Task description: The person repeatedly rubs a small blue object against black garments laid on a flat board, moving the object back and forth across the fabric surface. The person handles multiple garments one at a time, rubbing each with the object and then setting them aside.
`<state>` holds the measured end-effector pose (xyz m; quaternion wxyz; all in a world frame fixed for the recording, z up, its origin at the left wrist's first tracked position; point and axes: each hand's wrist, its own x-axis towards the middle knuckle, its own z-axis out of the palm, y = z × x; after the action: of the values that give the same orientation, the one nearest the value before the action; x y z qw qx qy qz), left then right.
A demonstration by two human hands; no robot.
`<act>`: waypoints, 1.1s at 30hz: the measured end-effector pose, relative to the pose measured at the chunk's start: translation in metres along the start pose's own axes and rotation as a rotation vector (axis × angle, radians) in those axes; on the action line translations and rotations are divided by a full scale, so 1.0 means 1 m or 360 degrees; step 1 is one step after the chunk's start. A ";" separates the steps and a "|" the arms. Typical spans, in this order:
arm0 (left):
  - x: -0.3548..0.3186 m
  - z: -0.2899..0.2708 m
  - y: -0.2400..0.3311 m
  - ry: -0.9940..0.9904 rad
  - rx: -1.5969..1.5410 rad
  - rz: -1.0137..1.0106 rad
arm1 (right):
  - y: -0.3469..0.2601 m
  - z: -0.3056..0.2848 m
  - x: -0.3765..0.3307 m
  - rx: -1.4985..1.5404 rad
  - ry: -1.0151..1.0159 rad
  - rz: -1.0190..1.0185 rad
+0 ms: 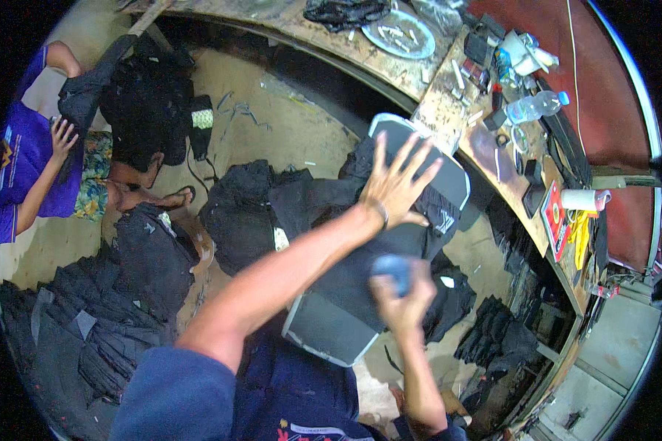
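A long dark board with a pale rim stretches away from my body toward the workbench. Black cloth lies across its middle, with a small white mark near the far end. My left hand is spread flat over the far part of the cloth, fingers apart and holding nothing. Nearer to me, my right hand is closed around a small blue object, above or on the cloth. Motion blur hides what kind of object it is and whether it touches the cloth.
A person in a purple shirt handles a black garment at the left. Piles of black garments cover much of the floor. On the workbench stand a plastic bottle, a round plate, a white roll and small clutter.
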<state>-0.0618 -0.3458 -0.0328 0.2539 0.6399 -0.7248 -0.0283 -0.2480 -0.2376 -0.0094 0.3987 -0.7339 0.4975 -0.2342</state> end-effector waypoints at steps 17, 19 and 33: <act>-0.321 -0.064 -0.023 0.0096 -0.0846 -0.1305 | -0.069 0.146 0.015 0.0161 -0.0086 -0.0526; -0.272 -0.068 -0.006 0.0142 -0.0685 -0.1028 | -0.063 0.120 0.019 0.0373 0.0086 -0.0317; -0.044 0.024 -0.002 -0.0040 -0.0014 -0.0756 | 0.135 -0.008 0.200 -0.0263 0.1275 -0.0177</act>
<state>-0.0676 -0.3109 -0.0688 0.2338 0.7910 -0.5567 -0.0983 -0.2481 -0.4494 -0.1260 0.1000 -0.6401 0.5901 -0.4817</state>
